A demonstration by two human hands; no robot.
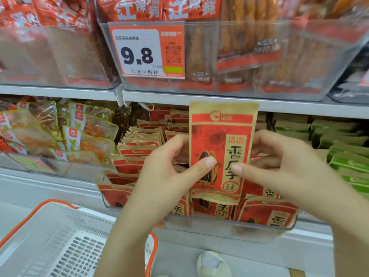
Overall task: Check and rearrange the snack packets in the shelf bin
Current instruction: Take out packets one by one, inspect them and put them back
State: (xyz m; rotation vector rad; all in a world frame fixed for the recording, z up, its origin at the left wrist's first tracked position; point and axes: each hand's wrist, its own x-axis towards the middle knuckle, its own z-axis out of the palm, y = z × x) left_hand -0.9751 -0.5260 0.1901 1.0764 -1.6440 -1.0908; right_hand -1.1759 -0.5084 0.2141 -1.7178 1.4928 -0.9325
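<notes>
Both hands pinch one upright red snack packet (pixel 221 154) — left hand (pixel 169 172) and right hand (pixel 279 166) on its sides — above the clear bin (pixel 259 228) of matching packets.

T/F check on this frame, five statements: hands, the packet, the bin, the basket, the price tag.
1. Both hands, left hand and right hand, hold one red packet. True.
2. The packet lies flat in the bin. False: it is held upright above it.
3. The basket holds packets. False: none are visible in it.
4. The price tag reads 9.8. True.
5. Green packets sit left of the red ones. False: right.
</notes>
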